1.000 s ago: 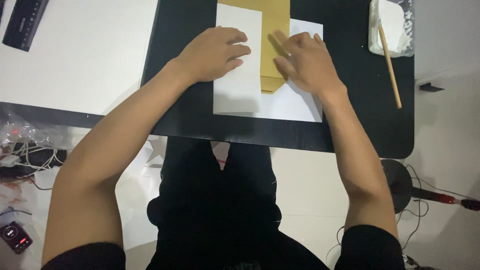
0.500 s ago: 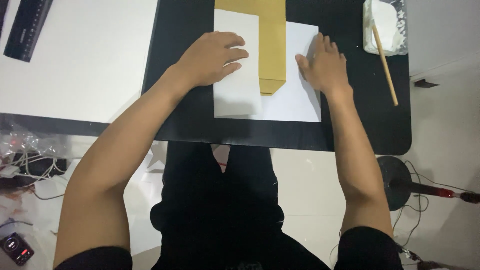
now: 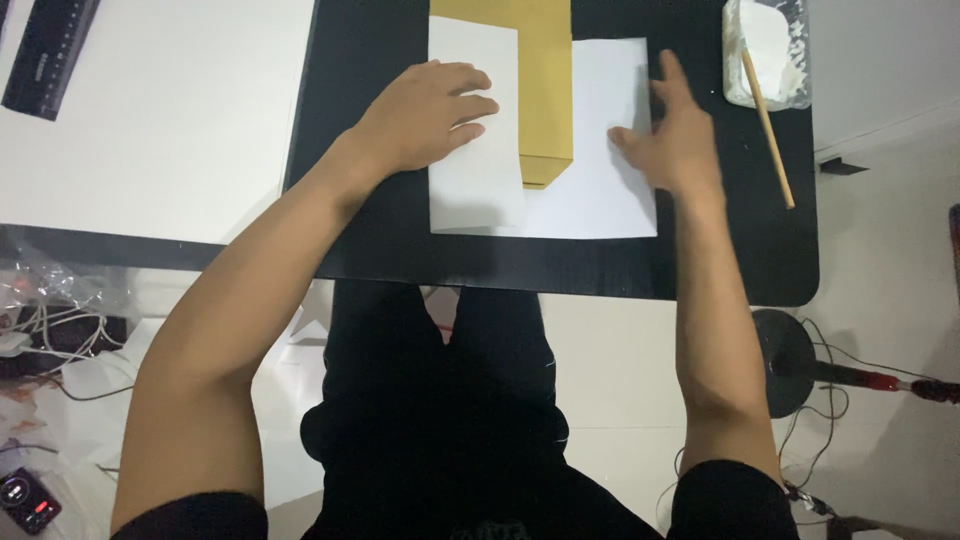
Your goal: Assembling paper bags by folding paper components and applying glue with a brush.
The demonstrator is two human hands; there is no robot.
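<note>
A white sheet of paper (image 3: 590, 190) lies on a black desk (image 3: 380, 240), its left flap folded over a tan envelope (image 3: 545, 90). The left hand (image 3: 425, 115) presses flat on that flap, fingers together. The right hand (image 3: 675, 140) rests open on the sheet's right edge. A wooden stick (image 3: 768, 125) lies farther right.

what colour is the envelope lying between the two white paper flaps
Mustard-brown, a plain kraft envelope with no pattern, seen clearly in the head view.
</note>
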